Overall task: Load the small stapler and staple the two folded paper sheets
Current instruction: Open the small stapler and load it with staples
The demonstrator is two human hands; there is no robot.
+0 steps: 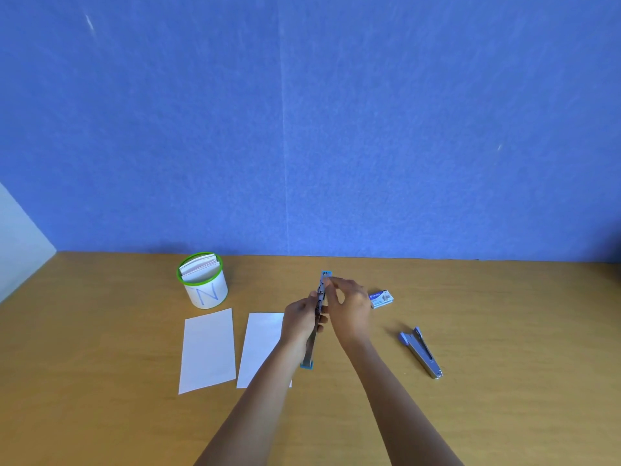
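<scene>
Tabletop of light brown wood fills the lower part of the head view, under a blue felt wall.

At lower centre, the small stapler of silver metal with blue ends is swung open into one long line and held above the tabletop between both hands. The left hand grips it around its middle, fingers curled round the metal from the left side. The right hand sits just to the right of it, its thumb and forefinger pinched narrow against the upper stretch near the far blue end. Whether a strip of staples lies between those fingertips cannot be told. The small stapler's long axis runs nearly straight up and down the frame, leaning slightly, with one blue end pointing toward the wall and the other toward the bottom edge, showing between the two forearms.

Two folded white paper sheets lie flat to the left: the left sheet fully visible, the right sheet partly under the left forearm. Behind them stands a round white tub with a green rim and a letter N, holding cards. Just right of the right hand lies a small white-and-blue box of staples. Further right and lower lies a second stapler, silver with a lilac-blue handle, set diagonally.
</scene>
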